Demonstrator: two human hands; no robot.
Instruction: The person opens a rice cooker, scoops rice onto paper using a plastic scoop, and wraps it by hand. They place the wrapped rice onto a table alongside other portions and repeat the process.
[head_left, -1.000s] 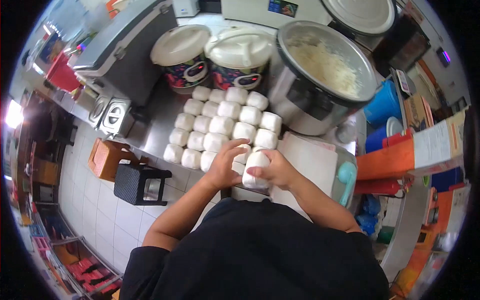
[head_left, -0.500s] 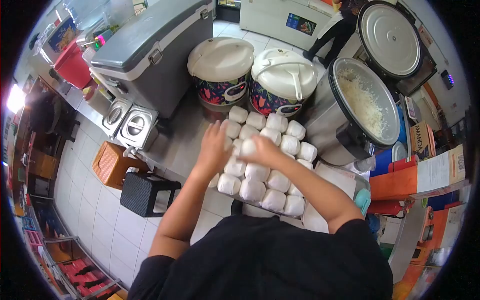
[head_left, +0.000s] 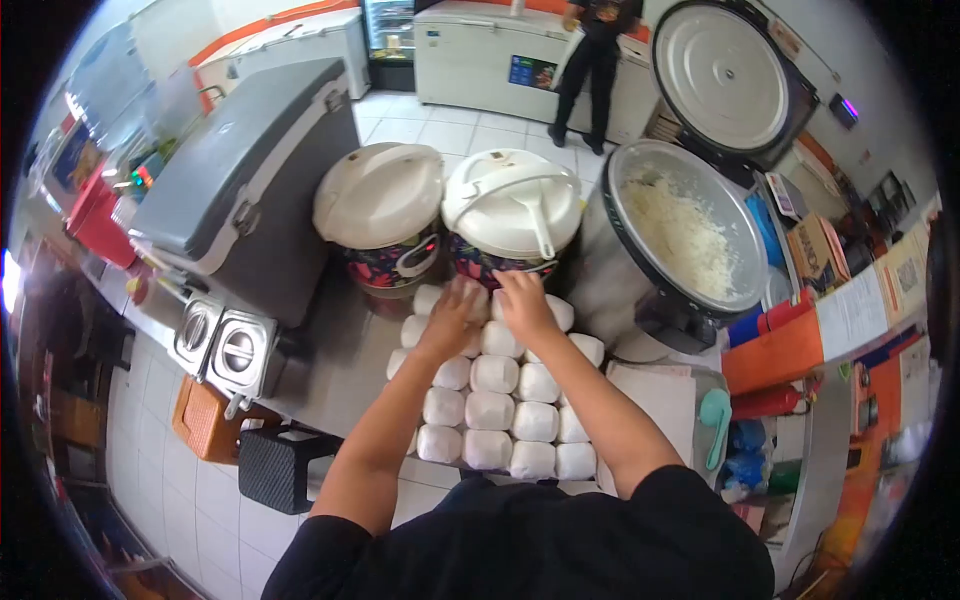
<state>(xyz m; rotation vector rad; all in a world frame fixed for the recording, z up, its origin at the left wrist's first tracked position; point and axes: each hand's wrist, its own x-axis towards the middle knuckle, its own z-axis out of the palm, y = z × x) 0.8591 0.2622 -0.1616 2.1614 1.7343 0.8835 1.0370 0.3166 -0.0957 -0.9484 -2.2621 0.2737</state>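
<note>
Both hands are at the far end of the block of white wrapped packets [head_left: 490, 410], right up against the two floral pots. The left hand [head_left: 452, 315] lies flat on the top-left packets with fingers loosely spread, and the right hand [head_left: 522, 300] sits just beside it, fingers together and pressing down on a packet in the back row. Can't tell if either one is actually gripping anything, looks more like resting on top.

The packets sit in tight rows on the steel surface [head_left: 335, 345], touching each other. I count roughly eighteen visible, though the arms hide a few. The near row runs right to the surface's front edge, so no spare room there. Bare steel is open to the left of the block, and a white board [head_left: 660, 400] lies just to its right.

Behind: two lidded floral pots [head_left: 385, 215] [head_left: 512, 210], side by side. To their right one big open rice cooker [head_left: 680, 230] with rice in it, lid [head_left: 725, 75] flipped up. Left is one grey cooler box [head_left: 235, 175], plus two small lidded steel tubs [head_left: 225, 345] at the surface's left edge.
</note>
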